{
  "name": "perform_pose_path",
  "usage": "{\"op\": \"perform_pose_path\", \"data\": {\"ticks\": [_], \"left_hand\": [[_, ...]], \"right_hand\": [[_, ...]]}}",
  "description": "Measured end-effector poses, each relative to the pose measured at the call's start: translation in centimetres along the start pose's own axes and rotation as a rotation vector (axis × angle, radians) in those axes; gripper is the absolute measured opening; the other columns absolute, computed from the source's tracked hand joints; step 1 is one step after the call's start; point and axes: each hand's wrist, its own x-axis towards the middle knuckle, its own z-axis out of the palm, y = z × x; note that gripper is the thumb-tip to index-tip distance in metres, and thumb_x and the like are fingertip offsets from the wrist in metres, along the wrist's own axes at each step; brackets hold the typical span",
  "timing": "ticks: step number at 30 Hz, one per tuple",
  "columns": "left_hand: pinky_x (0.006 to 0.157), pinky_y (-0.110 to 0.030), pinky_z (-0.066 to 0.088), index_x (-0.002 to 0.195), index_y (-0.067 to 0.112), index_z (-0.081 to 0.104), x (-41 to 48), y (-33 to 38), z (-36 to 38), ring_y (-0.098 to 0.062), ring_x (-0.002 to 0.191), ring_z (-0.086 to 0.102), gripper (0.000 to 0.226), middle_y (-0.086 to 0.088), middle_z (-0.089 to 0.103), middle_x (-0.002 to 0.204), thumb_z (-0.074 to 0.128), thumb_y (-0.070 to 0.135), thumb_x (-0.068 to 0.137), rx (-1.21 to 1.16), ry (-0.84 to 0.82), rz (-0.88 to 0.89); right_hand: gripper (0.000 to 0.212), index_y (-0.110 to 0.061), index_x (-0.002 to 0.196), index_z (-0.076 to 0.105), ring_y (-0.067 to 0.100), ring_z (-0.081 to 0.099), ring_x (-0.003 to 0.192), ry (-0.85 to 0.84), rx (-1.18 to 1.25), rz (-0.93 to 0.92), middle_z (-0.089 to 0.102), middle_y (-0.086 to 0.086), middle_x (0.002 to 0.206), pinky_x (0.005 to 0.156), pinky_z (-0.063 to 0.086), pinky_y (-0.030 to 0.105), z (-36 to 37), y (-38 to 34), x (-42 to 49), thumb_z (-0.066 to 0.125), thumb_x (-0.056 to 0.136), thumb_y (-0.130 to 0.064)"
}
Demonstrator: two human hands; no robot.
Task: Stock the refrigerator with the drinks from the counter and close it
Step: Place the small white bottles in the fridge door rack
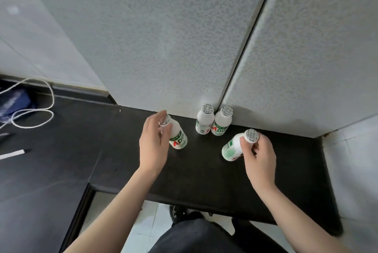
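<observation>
White plastic drink bottles with foil caps and green-and-red labels stand on a black surface that runs along a pale textured wall. Two of them, the back-left bottle and the back-right bottle, stand upright and touching each other, tucked against the wall where two panels meet, out of the way until their turn.

The left hand curls around the neck of the left bottle, fingers bent about the cap end, though whether they already press on it cannot be told for certain. That bottle tilts, its base seemingly near or on the surface.

The right hand pinches the right bottle at its neck just under the cap, thumb on one side and fingers on the other, and the bottle leans over, apparently lifted. Gripping at the narrow neck likely lets each hand carry one bottle at once.

No refrigerator is clearly in view, so stocking seems to be at its start: all four bottles are at the surface. A white cable lies coiled far left, well apart from the bottles.
</observation>
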Motion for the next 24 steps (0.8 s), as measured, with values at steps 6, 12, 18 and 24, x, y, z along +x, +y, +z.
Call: {"op": "perform_pose_path", "data": {"ticks": [6, 12, 18, 24], "left_hand": [[0.078, -0.011, 0.048, 0.116, 0.054, 0.048, -6.4, 0.8, -4.2, -0.001, 0.102, 0.057, 0.030, 0.026, 0.052, 0.114, 0.048, 0.034, 0.093, 0.012, 0.130, -0.057], [0.072, -0.008, 0.047, 0.109, 0.051, 0.056, -14.5, 0.0, -8.6, -0.003, 0.095, 0.061, 0.043, 0.019, 0.059, 0.108, 0.059, 0.011, 0.093, -0.009, 0.296, -0.256], [0.073, -0.010, 0.047, 0.109, 0.042, 0.059, -24.5, -0.3, -12.0, -0.003, 0.095, 0.061, 0.032, 0.010, 0.063, 0.108, 0.058, 0.014, 0.093, -0.035, 0.650, -0.484], [0.072, -0.011, 0.047, 0.104, 0.043, 0.061, -35.8, 0.1, -13.1, -0.004, 0.093, 0.061, 0.034, 0.013, 0.065, 0.103, 0.060, 0.011, 0.092, -0.034, 0.973, -0.700]], "right_hand": [[0.019, -0.025, 0.105, 0.056, 0.003, 0.059, 0.093, -0.207, 0.083, -0.115, 0.059, -0.015, 0.096, 0.078, 0.048, 0.025, 0.9, -1.4, -2.1, 0.057, 0.088, -0.034], [0.017, -0.029, 0.104, 0.052, -0.002, 0.057, 0.093, -0.457, 0.153, -0.265, 0.057, -0.017, 0.097, 0.076, 0.045, 0.020, 5.1, -3.9, -4.9, 0.054, 0.089, -0.037], [0.027, -0.023, 0.104, 0.052, -0.006, 0.054, 0.094, -0.792, 0.209, -0.392, 0.055, -0.017, 0.097, 0.072, 0.041, 0.015, 10.6, -5.7, -10.7, 0.048, 0.093, -0.047], [0.028, -0.024, 0.101, 0.050, -0.004, 0.052, 0.090, -1.103, 0.183, -0.530, 0.053, -0.019, 0.095, 0.073, 0.039, 0.012, 12.6, -6.5, -19.4, 0.047, 0.087, -0.049]]}}
